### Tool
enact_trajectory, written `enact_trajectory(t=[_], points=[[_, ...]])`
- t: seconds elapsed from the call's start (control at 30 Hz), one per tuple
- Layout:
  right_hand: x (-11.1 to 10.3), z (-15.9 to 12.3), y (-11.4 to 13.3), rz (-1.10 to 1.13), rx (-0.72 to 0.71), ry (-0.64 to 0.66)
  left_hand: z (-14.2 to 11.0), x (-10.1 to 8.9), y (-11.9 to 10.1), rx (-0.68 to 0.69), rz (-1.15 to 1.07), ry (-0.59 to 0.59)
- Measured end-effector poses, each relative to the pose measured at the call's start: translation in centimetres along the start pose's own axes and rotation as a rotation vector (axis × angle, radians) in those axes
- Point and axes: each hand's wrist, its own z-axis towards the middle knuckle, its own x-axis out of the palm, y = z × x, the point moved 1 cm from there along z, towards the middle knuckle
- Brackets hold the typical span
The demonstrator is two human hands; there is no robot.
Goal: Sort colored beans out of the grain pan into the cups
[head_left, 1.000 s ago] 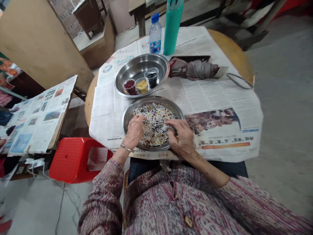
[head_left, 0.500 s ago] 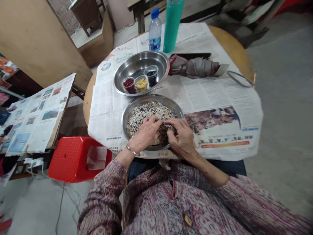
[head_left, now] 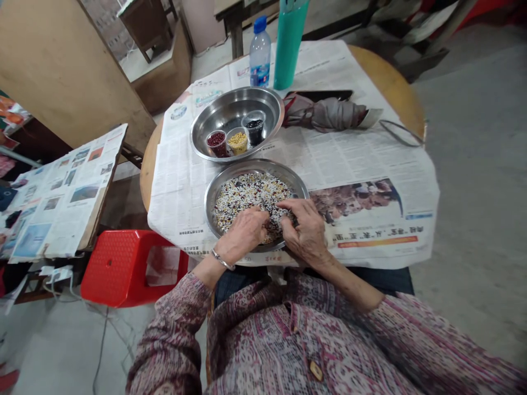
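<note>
A shallow steel bowl holds a mixed layer of white, black, yellow and dark red grains and beans. My left hand, with a silver bangle at the wrist, reaches over the near side, its fingers bent together at the grains; what they pinch, if anything, is hidden. At the right rim is my right hand, thumb and forefinger apart, pointing into the bowl. Behind, a second steel bowl carries clear cups of dark red beans, yellow beans and black beans.
Newspaper covers the round table. Toward the back stand a blue-capped water bottle and a tall teal container. A folded grey umbrella lies to the right. At left are a red stool and a newspaper-covered table.
My left hand has drawn back slightly toward me, apart from the right hand's fingertips, and its fingers are more bent. My right hand has stayed nearly in place.
</note>
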Motion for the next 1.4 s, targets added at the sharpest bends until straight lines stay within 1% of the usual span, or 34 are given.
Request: enact_trajectory(t=[0.1,0.2,0.27,0.37,0.47,0.6,0.7,0.8,0.87,0.93,1.07,1.17,1.23,1.3,1.4], points=[[0.0,0.1,0.0,0.009,0.000,0.004,-1.4,-1.3,1.6,-0.097,0.006,-0.056],[-0.1,0.1,0.1,0.007,0.004,0.008,-2.2,-2.7,3.0,-0.182,0.051,-0.101],[-0.1,0.1,0.1,-0.001,-0.012,0.002,-2.5,-3.2,3.4,-0.214,0.113,-0.136],[-0.1,0.2,0.2,-0.012,-0.039,-0.003,-2.4,-3.2,3.0,-0.227,0.207,-0.192],[-0.1,0.2,0.1,-0.021,-0.044,0.007,-2.2,-2.5,1.9,-0.162,0.208,-0.178],[-0.1,0.0,0.0,-0.018,-0.035,0.011,-1.6,-1.4,0.7,-0.029,0.107,-0.114],[0.0,-0.1,0.0,-0.011,-0.018,0.015,-0.6,-0.8,0.3,0.032,0.074,-0.106],[0.1,-0.2,-0.2,-0.010,-0.009,0.006,0.6,-0.4,-0.1,0.107,0.089,-0.081],[0.3,-0.4,-0.4,-0.007,-0.010,0.010,1.3,-0.2,-0.3,0.142,0.106,-0.037],[0.4,-0.5,-0.5,-0.004,-0.010,0.016,1.8,0.2,-0.7,0.148,0.104,-0.001],[0.4,-0.5,-0.4,-0.005,0.005,0.003,1.9,0.9,-1.2,0.084,0.058,0.007],[0.2,-0.4,-0.2,-0.001,0.017,0.005,1.2,0.7,-0.9,0.012,0.020,-0.005],[0.1,-0.2,0.0,0.001,0.019,0.015,0.5,0.2,-0.1,-0.038,-0.019,-0.034],[0.0,-0.2,0.1,0.002,0.017,0.018,-0.2,-0.5,1.0,-0.093,-0.034,-0.104],[-0.1,-0.1,0.1,0.000,0.010,0.017,-1.2,-1.5,2.4,-0.187,0.015,-0.179]])
